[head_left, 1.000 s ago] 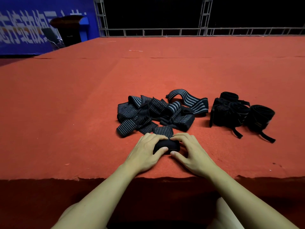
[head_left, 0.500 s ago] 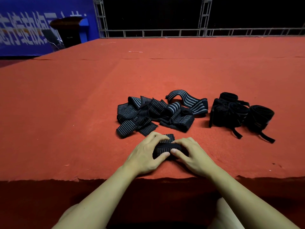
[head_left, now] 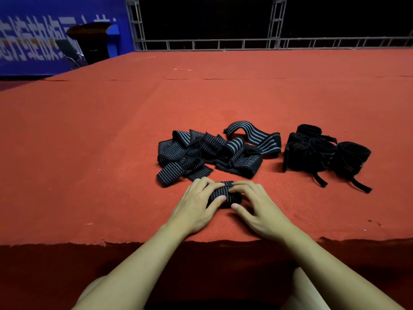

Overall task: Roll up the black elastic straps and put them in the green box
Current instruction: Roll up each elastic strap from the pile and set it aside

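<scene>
Roll (head_left: 224, 194) fatter than a sec ago – my left hand (head_left: 196, 206) & right hand (head_left: 257, 209) both curled round it, nearly done

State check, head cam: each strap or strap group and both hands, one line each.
Black grey-striped elastic strap under the hands: partly rolled, on the red carpet.
Loose pile of striped black straps: unrolled, tangled.
Plain black strap rolls at right: rolled, tails trailing.
Left hand: grips the roll.
Right hand: grips the roll.
Green box: not in view.

Black grey-striped straps (head_left: 207, 153), plain black rolls (head_left: 324, 153), red carpet (head_left: 111, 142)
</scene>
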### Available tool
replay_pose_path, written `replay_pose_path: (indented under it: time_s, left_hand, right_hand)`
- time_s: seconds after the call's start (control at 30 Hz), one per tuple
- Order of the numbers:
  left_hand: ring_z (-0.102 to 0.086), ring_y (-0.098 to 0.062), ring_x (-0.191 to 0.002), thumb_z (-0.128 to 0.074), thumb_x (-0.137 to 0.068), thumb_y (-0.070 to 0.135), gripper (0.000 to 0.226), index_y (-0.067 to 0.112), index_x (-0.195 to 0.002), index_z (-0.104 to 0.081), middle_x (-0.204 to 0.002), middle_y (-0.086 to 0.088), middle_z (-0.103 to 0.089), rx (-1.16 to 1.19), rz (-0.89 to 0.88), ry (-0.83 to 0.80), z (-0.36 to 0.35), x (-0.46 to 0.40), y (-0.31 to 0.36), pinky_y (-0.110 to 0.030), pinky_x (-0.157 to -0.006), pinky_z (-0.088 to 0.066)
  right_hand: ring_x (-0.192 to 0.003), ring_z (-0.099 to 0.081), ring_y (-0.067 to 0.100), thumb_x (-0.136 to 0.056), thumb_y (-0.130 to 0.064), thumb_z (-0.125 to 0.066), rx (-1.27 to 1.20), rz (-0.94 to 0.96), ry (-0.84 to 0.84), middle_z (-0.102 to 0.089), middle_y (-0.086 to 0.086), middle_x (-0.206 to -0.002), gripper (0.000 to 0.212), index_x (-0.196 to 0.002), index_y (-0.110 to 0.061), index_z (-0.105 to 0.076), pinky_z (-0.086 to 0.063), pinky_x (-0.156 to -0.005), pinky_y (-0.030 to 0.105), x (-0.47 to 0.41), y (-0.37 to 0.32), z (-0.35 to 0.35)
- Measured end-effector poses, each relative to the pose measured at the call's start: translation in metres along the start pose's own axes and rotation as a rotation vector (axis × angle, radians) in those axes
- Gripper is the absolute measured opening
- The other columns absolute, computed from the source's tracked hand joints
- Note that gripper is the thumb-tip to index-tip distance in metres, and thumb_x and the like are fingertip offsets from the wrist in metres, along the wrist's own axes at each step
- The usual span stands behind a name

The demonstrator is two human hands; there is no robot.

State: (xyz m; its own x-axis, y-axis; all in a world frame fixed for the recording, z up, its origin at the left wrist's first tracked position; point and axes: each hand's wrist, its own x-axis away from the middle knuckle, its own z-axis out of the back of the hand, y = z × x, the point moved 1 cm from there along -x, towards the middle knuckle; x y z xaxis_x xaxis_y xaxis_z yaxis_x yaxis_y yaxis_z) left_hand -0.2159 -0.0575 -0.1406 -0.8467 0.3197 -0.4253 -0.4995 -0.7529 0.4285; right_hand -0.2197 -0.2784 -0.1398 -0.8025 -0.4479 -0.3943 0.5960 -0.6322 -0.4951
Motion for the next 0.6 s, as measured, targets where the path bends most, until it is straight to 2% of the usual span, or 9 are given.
replay_pose_path:
  time_s: [0.13, 0.23, 0.33, 0.43, 0.6]
  left_hand:
    - [-0.043, -0.007, -0.124, -0.054, -0.097, 0.053, 0.048, 0.036, -0.141, -0.047, -0.129, 0.016, -0.047, 0.006, -0.003, -0.017, 0.0015, 0.0005, 0.0002, -0.032, -0.111, -0.039]
    - [-0.041, -0.006, -0.128, -0.060, -0.094, 0.050, 0.049, 0.037, -0.140, -0.047, -0.134, 0.017, -0.045, -0.023, -0.006, -0.045, -0.0003, 0.0000, -0.0003, -0.032, -0.112, -0.038]
    - [-0.043, -0.007, -0.121, -0.057, -0.096, 0.051, 0.045, 0.038, -0.138, -0.048, -0.127, 0.018, -0.053, -0.041, 0.022, -0.040, -0.0016, -0.0015, -0.0023, -0.036, -0.110, -0.039]
    - [-0.040, -0.007, -0.120, -0.058, -0.098, 0.048, 0.042, 0.036, -0.137, -0.051, -0.126, 0.019, -0.056, -0.006, 0.054, -0.042, -0.0014, -0.0023, -0.0034, -0.032, -0.110, -0.037]
    - [-0.047, -0.006, -0.112, -0.059, -0.098, 0.046, 0.032, 0.033, -0.128, -0.059, -0.116, 0.020, -0.060, 0.100, 0.061, -0.068, 0.0026, -0.0006, -0.0018, -0.029, -0.104, -0.039]
  right_hand:
    - [-0.120, -0.050, 0.010, -0.095, -0.032, -0.067, 0.006, -0.026, -0.011, -0.051, -0.019, -0.138, 0.044, -0.134, -0.039, -0.048, -0.043, -0.107, 0.037, -0.0028, 0.0062, -0.0034]
    - [-0.118, -0.050, 0.010, -0.094, -0.031, -0.069, 0.012, -0.072, -0.021, -0.052, -0.023, -0.138, 0.050, -0.136, -0.043, -0.046, -0.045, -0.105, 0.040, -0.0056, 0.0092, -0.0050]
    - [-0.125, -0.046, 0.009, -0.096, -0.034, -0.066, 0.035, -0.084, -0.032, -0.048, -0.025, -0.145, 0.053, -0.141, -0.046, -0.042, -0.042, -0.110, 0.040, -0.0061, 0.0098, -0.0064]
    - [-0.129, -0.044, 0.008, -0.097, -0.039, -0.063, 0.051, -0.090, -0.049, -0.044, -0.027, -0.148, 0.054, -0.144, -0.047, -0.039, -0.039, -0.112, 0.039, -0.0074, 0.0098, -0.0072]
    - [-0.116, -0.048, 0.005, -0.100, -0.039, -0.058, -0.010, -0.082, -0.018, -0.054, -0.027, -0.130, 0.037, -0.137, -0.042, -0.050, -0.042, -0.105, 0.033, -0.0055, 0.0084, -0.0048]
